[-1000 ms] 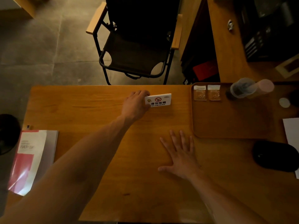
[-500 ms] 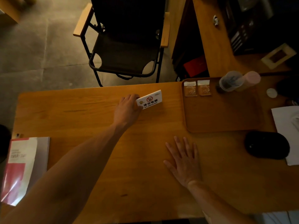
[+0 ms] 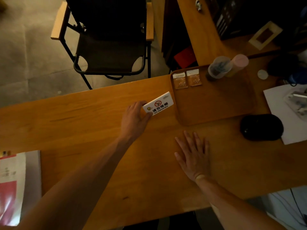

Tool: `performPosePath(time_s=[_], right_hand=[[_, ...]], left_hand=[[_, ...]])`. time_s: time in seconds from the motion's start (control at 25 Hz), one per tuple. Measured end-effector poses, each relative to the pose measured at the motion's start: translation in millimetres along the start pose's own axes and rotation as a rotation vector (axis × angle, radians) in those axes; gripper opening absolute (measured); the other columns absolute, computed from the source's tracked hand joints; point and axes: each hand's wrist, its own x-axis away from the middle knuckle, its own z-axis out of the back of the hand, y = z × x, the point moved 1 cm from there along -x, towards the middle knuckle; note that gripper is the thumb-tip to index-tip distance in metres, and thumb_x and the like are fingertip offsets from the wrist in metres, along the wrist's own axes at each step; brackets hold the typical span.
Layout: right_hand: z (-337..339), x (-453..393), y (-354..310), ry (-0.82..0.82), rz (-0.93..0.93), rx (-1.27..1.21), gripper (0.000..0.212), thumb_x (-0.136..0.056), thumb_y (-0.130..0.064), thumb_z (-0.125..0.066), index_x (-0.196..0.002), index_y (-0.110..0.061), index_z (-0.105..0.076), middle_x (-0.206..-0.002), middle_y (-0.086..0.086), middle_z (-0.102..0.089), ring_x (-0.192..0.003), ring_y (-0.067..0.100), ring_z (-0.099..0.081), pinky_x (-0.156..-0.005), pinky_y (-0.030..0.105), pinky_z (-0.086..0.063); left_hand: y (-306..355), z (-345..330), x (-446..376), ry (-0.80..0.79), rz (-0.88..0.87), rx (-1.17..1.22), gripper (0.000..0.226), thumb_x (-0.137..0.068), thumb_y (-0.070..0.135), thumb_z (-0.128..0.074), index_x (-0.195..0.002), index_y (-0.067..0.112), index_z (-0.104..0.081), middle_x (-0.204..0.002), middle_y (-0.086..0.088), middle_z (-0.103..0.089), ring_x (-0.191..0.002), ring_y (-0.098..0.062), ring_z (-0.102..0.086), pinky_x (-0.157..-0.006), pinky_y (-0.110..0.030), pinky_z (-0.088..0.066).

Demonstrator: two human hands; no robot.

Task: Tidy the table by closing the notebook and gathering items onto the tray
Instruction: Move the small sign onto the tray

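My left hand point(image 3: 135, 118) grips the left end of a white no-smoking sign point(image 3: 159, 104), holding it tilted just left of the wooden tray point(image 3: 216, 107). The tray holds two small sachets point(image 3: 186, 79) at its far left corner, and a clear lidded cup point(image 3: 218, 68) and a pink tube point(image 3: 238, 63) at its far edge. My right hand point(image 3: 193, 156) lies flat on the table with fingers spread, nearer me than the tray. A closed notebook point(image 3: 15, 185) with a red and white cover lies at the table's left end.
A black oval object point(image 3: 261, 127) lies right of the tray, partly on a white sheet point(image 3: 287, 110). A small white round lid point(image 3: 262, 74) sits beyond. A black folding chair point(image 3: 109, 47) stands behind the table. A second wooden counter point(image 3: 204, 34) runs back on the right.
My left hand has carried the sign rightward, close to the tray's left edge. My right hand has stayed flat on the table.
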Motion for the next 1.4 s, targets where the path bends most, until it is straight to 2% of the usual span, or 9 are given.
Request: performPosePath(time_s=[0.2, 0.44, 0.64, 0.76, 1.08, 1.4], right_hand=[[5, 3, 12, 0.049, -0.116, -0.050, 0.060, -0.095, -0.064, -0.024, -0.152, -0.045, -0.014, -0.164, -0.004, -0.017, -0.150, 0.028, -0.013, -0.118, 0.060, -0.005], [7, 4, 38, 0.064, -0.061, -0.036, 0.060, -0.095, -0.065, -0.021, -0.152, -0.047, -0.014, -0.164, -0.007, -0.014, -0.150, 0.027, -0.012, -0.116, 0.064, -0.011], [3, 3, 39, 0.064, -0.058, -0.037, 0.062, -0.094, -0.067, -0.021, -0.152, -0.047, -0.013, -0.165, -0.008, -0.009, -0.151, 0.027, -0.009, -0.116, 0.063, -0.009], [1, 3, 41, 0.075, -0.057, -0.036, 0.063, -0.094, -0.067, -0.024, -0.152, -0.046, -0.014, -0.165, -0.008, -0.008, -0.151, 0.027, -0.009, -0.116, 0.063, -0.008], [0, 2, 41, 0.098, -0.048, -0.073, 0.061, -0.093, -0.066, -0.027, -0.151, -0.048, -0.018, -0.164, -0.007, -0.013, -0.150, 0.027, -0.012, -0.116, 0.063, -0.008], [-3, 1, 42, 0.115, -0.040, -0.071, 0.063, -0.093, -0.067, -0.027, -0.152, -0.048, -0.014, -0.165, -0.008, -0.008, -0.150, 0.027, -0.011, -0.117, 0.062, -0.006]], left_hand=[[27, -18, -11, -0.009, -0.098, -0.037, 0.037, -0.091, 0.035, -0.064, -0.124, 0.024, -0.051, -0.119, 0.000, -0.060, -0.109, -0.016, -0.049, -0.083, -0.033, -0.050], [53, -35, -31, -0.029, -0.155, -0.084, 0.041, -0.089, 0.036, -0.066, -0.125, 0.026, -0.052, -0.123, 0.002, -0.061, -0.115, -0.018, -0.047, -0.083, -0.030, -0.044], [71, -45, -43, -0.065, -0.201, -0.152, 0.041, -0.088, 0.038, -0.066, -0.125, 0.027, -0.053, -0.123, 0.002, -0.062, -0.118, -0.023, -0.047, -0.090, -0.042, -0.047], [80, -54, -48, -0.063, -0.235, -0.209, 0.041, -0.087, 0.041, -0.066, -0.124, 0.029, -0.054, -0.124, 0.004, -0.063, -0.122, -0.024, -0.046, -0.096, -0.047, -0.042], [80, -71, -53, -0.049, -0.245, -0.237, 0.041, -0.084, 0.042, -0.067, -0.121, 0.033, -0.053, -0.123, 0.006, -0.063, -0.126, -0.024, -0.042, -0.098, -0.048, -0.035], [75, -77, -51, -0.054, -0.201, -0.233, 0.042, -0.083, 0.043, -0.069, -0.122, 0.033, -0.055, -0.124, 0.006, -0.063, -0.128, -0.024, -0.040, -0.099, -0.047, -0.033]])
